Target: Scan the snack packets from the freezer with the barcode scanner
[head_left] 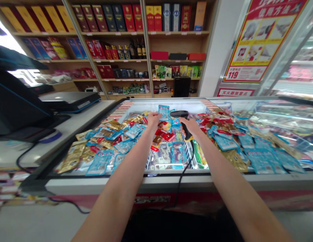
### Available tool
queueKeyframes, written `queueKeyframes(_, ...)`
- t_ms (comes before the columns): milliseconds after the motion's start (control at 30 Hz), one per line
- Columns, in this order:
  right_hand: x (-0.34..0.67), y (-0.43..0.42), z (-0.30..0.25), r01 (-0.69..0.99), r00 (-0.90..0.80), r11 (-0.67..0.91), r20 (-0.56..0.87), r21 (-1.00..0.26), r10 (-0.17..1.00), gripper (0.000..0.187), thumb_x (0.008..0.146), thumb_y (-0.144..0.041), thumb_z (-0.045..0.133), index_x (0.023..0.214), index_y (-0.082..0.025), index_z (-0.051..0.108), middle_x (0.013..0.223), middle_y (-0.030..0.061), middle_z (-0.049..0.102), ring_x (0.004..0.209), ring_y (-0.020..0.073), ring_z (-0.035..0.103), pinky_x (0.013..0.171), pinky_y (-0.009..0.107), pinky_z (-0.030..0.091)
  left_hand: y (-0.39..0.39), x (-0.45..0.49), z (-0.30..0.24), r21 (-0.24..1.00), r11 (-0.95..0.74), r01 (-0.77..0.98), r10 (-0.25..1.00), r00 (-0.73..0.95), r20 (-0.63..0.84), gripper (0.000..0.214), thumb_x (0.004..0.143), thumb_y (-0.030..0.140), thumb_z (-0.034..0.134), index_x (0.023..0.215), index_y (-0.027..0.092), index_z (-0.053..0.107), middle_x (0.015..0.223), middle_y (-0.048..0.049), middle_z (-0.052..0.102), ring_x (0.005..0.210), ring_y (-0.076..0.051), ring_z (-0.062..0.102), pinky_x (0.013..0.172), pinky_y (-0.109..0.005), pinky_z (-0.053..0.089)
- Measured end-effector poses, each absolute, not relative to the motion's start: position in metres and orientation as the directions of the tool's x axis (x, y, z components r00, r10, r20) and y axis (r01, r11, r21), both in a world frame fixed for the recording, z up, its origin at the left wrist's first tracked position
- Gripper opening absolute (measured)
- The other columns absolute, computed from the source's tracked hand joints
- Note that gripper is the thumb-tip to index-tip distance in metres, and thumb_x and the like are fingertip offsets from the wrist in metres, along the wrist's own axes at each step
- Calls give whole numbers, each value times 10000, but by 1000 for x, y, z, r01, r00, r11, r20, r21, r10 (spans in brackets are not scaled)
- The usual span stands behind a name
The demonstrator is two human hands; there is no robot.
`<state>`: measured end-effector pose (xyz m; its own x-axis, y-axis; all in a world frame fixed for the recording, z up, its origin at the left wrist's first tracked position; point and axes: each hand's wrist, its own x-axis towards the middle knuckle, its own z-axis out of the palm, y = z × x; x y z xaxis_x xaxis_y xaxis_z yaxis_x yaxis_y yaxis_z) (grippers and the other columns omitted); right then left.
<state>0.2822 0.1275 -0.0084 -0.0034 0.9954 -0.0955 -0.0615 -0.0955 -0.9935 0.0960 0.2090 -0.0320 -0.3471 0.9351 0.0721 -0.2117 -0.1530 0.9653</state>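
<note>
My left hand is closed on the edge of a light-blue snack packet, which it holds upright over the freezer. Wrapped round the handle of a black barcode scanner is my right hand; the scanner's head is level with the packet and a little to its right. From the handle a black cable drops over the freezer's front edge. Below both hands lie red packets and blue ones, on and around the glass top. Gold packets and more blue packets are heaped at the left.
The chest freezer spans the view, with another heap of packets on its right side. At the left stands a counter with a weighing scale and a dark machine. Shelves of boxed goods line the back.
</note>
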Motion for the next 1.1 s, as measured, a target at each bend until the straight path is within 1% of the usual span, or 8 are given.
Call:
queueKeyframes(133, 299, 128, 0, -117, 113, -84, -97, -990, 989, 256, 943, -273, 666, 725, -190, 560, 487, -17, 557, 358, 109, 478, 323, 213, 382, 207, 107, -31, 969, -87, -229, 946, -325, 8, 378, 604, 166, 866, 757, 196, 522, 642, 53, 570, 612, -131, 635, 624, -273, 567)
queueKeyframes(300, 334, 128, 7, -171, 253, -13, -57, -985, 966, 275, 911, -297, 701, 715, -210, 528, 492, -18, 550, 359, 116, 472, 322, 231, 386, 201, 131, -26, 983, -87, -161, 939, -343, 27, 276, 654, 110, 784, 779, 196, 553, 643, 71, 539, 575, -103, 566, 588, -235, 499)
queueKeyframes(400, 351, 129, 7, -170, 336, 58, -2, -984, 942, 293, 892, -317, 718, 704, -222, 515, 502, -14, 558, 368, 125, 483, 332, 244, 401, 197, 156, -26, 982, -72, -173, 960, -278, 22, 260, 671, 72, 746, 820, 197, 573, 699, 47, 610, 635, -119, 617, 647, -253, 523)
queueKeyframes(500, 360, 130, 7, -186, 395, 119, 37, -975, 918, 292, 893, -338, 711, 707, -228, 515, 505, -19, 551, 377, 134, 491, 342, 258, 422, 194, 183, -28, 980, -91, -176, 988, -142, 66, 329, 649, 61, 770, 922, 190, 636, 875, -37, 737, 812, -188, 724, 789, -336, 579)
queueKeyframes(600, 362, 129, 8, -212, 411, 141, 42, -967, 911, 279, 904, -340, 689, 709, -228, 523, 503, -20, 542, 384, 140, 495, 339, 264, 426, 194, 203, -34, 983, -185, 6, 981, -54, 185, 406, 614, 41, 788, 990, 176, 717, 1088, -123, 780, 1085, -289, 741, 1000, -438, 558)
queueKeyframes(700, 362, 128, 8, -243, 429, 129, 13, -961, 903, 275, 909, -321, 674, 701, -228, 520, 504, -17, 540, 388, 137, 486, 336, 262, 421, 195, 207, -41, 925, -284, 253, 956, -2, 294, 380, 611, 8, 745, 950, 179, 766, 1187, -127, 782, 1256, -325, 686, 1147, -448, 475)
queueKeyframes(933, 360, 128, 8, -244, 433, 90, -25, -966, 901, 281, 929, -293, 658, 693, -225, 522, 505, -17, 536, 389, 129, 489, 348, 245, 413, 190, 182, -38, 801, -330, 500, 931, 31, 364, 319, 734, 48, 691, 1000, 186, 800, 1241, -125, 784, 1264, -298, 690, 1167, -422, 461)
queueKeyframes(1100, 356, 128, 7, -236, 440, 110, -5, -965, 898, 272, 917, -300, 683, 704, -217, 537, 491, -17, 547, 384, 128, 495, 330, 229, 401, 180, 146, -22, 691, -273, 669, 940, 32, 340, 399, 827, 73, 617, 1174, 160, 793, 1339, -120, 755, 1308, -279, 670, 1169, -368, 457)
